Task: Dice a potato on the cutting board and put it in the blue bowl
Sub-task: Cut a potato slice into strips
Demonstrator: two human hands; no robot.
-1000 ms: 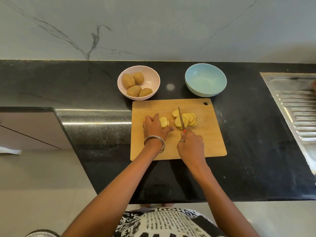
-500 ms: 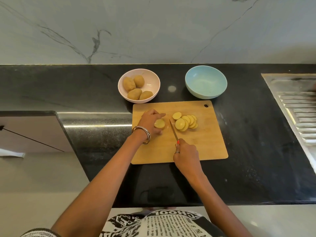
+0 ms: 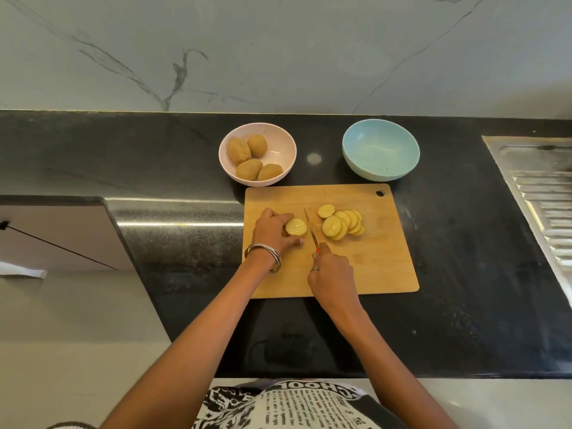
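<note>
On the wooden cutting board (image 3: 371, 267), the uncut end of the potato (image 3: 295, 227) is gripped by the left hand (image 3: 272, 232), fingers curled round its skin side so that the pale cut face is turned toward the blade and the fingertips are kept behind the cutting line. The knife (image 3: 310, 226) is held in the right hand (image 3: 332, 275), closed round its red handle, with the thin blade set just beside the cut face, seemingly placed for the next slice. A fanned row of round, flat, yellow slices (image 3: 340, 224) is left overlapping on the blade's far side, clear of the work. Dicing proper appears not yet begun. The blue bowl (image 3: 380, 150), smooth, round and holding nothing, is set just behind the board, within easy reach. A pink bowl (image 3: 280, 144) of four whole, brown-skinned potatoes is placed beside it on the speckled black counter (image 3: 464, 243).
</note>
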